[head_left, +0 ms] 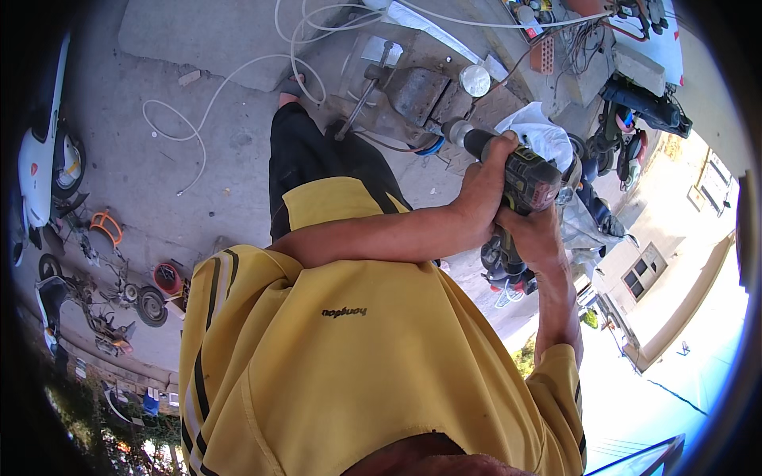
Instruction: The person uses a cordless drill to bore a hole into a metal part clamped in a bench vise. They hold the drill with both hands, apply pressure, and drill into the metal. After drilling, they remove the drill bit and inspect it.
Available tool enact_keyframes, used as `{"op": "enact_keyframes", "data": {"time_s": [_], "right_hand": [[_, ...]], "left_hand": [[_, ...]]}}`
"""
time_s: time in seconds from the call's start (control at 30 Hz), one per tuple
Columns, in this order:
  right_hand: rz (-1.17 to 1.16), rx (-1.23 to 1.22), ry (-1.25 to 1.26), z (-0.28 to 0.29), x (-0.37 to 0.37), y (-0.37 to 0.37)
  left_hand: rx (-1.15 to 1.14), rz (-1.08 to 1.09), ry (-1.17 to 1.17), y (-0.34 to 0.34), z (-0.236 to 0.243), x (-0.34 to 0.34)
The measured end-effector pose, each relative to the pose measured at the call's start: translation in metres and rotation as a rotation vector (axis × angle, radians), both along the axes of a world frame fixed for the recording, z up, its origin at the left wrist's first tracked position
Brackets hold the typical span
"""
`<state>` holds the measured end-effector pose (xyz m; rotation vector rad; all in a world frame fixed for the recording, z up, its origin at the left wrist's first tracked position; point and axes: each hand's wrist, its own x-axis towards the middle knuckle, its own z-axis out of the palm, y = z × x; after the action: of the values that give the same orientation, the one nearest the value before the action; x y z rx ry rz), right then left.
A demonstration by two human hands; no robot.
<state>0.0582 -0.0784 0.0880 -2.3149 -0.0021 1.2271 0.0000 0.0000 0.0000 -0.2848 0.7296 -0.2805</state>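
Observation:
A green and black cordless drill (528, 174) is held in both my hands, its chuck pointing up and left. My left hand (486, 181) reaches across my body and closes around the drill's body behind the chuck. My right hand (533, 236) wraps the handle below it. The chuck (458, 132) is close against the side of a grey bench vise (418, 94); any bit or workpiece there is too small to make out. A long bar handle (367, 103) crosses the vise's left end. My fingertips are partly hidden by the drill.
A pale hose (202, 131) loops over the concrete floor at the left. A round whitish tin (475, 80) sits beside the vise, with a white sheet (541, 135) to its right. Motorcycle parts (119, 293) and a white scooter (38, 174) stand far left. A perforated brick (542, 57) lies at the back.

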Motion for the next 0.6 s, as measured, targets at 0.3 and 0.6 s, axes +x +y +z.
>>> {"op": "enact_keyframes", "data": {"time_s": [0.3,0.6], "right_hand": [[-0.011,0.019,0.003,-0.003,0.002,0.005],[-0.065,0.054,-0.072,-0.007,-0.01,-0.022]], "left_hand": [[0.035,0.021,-0.015,0.005,-0.001,0.001],[0.121,-0.093,-0.152,-0.003,-0.008,0.002]]}}
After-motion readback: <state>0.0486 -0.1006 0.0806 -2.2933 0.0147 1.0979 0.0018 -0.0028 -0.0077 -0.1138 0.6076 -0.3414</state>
